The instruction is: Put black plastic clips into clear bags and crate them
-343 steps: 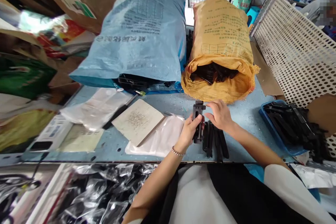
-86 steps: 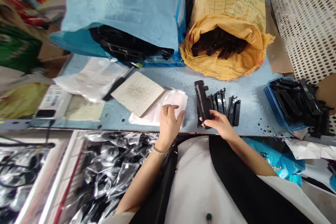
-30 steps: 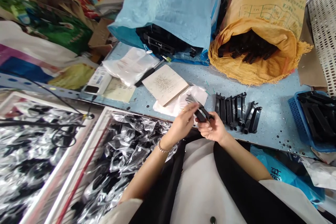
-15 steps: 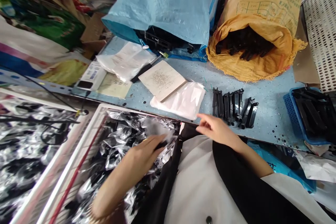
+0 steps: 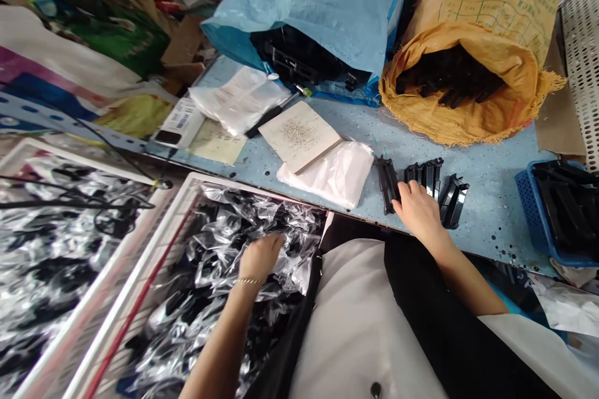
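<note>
My right hand (image 5: 420,211) is at the row of black plastic parts (image 5: 427,173) on the blue table, its fingers bent down and closed around one in the middle. The pair of parts (image 5: 387,184) at the left of the row stands just beside my thumb, and two more (image 5: 453,201) lie to the right. My left hand (image 5: 261,255) hangs low over the crate's heap of clear-bagged black parts (image 5: 219,243), fingers curled under. Whatever those fingers hold is hidden from above. A stack of clear plastic bags (image 5: 346,176) lies near the table edge, partly under a square board (image 5: 299,135).
Behind the row, a blue sack (image 5: 309,0) and a yellow sack (image 5: 472,118) gape open with black parts inside. A blue basket (image 5: 526,199) of parts stands right. Another crate (image 5: 23,156) is at left, with dark cables (image 5: 70,204) crossing above it.
My right hand has moved right, from the bag stack to the black parts. The left hand has moved over the crate; the blurred clear bag at its fingers no longer stands out.
</note>
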A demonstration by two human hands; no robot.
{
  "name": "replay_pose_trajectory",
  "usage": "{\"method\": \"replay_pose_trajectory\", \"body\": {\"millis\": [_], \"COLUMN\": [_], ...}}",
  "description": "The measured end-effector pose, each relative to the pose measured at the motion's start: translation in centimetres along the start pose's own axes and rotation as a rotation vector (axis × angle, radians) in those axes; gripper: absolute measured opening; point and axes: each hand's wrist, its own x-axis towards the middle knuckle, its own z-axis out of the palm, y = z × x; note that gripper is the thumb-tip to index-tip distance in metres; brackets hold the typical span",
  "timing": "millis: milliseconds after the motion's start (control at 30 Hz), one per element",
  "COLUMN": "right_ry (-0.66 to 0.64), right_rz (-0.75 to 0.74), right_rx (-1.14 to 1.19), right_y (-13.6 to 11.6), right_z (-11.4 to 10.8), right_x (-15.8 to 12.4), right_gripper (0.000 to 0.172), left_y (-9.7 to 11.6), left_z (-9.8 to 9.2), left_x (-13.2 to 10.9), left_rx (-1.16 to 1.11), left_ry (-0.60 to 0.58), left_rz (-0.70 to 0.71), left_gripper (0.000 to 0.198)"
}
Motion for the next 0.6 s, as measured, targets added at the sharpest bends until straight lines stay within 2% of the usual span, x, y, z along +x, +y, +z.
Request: {"method": "replay_pose_trajectory", "body": {"millis": [67, 100, 167, 233, 333, 400, 500, 600], "right_ry": [-0.022, -0.044, -0.097, -0.11, -0.047, -0.057, -0.265, -0.573], "right_rz": [-0.012, -0.005, 0.03, 0.079, 0.142, 0.172, 0.192, 0.236], "right_rx": [0.028, 0.056, 0.136, 0.244, 0.57, 0.98, 1.672, 2.129], "right_y": [-0.6, -0.8, -1.0, -0.4, 1.6, 2.8, 3.2, 1.9], "right_z": [0.0, 0.1, 0.3, 0.4, 0.7, 1.1, 2.0, 3.1], "right_x": [0.1, 0.3, 0.6, 0.9, 0.9, 0.5, -0.6, -1.5], "right_gripper": [0.028, 0.031, 0.037, 0.037, 0.031, 0.028, 0.027, 0.026], "left_y": [3.3, 5.3, 9.2, 11.8, 12.3, 11.3, 10.3, 10.6], "left_z": [0.9, 1.6, 2.9, 4.0, 4.2, 3.6, 2.4, 2.1], "left_x": [4.3, 6.4, 9.8, 12.1, 13.7, 14.2, 14.6, 15.0], "left_rx": [0.013, 0.018, 0.066, 0.071, -0.104, -0.316, -0.538, -0.493], "left_ry": [0.176, 0.241, 0.282, 0.234, 0.149, 0.095, 0.011, -0.012], "left_rz": [0.018, 0.085, 0.16, 0.149, 0.015, -0.094, -0.175, -0.182], "left_gripper": [0.036, 0.035, 0.037, 0.023, 0.014, 0.018, 0.028, 0.031]}}
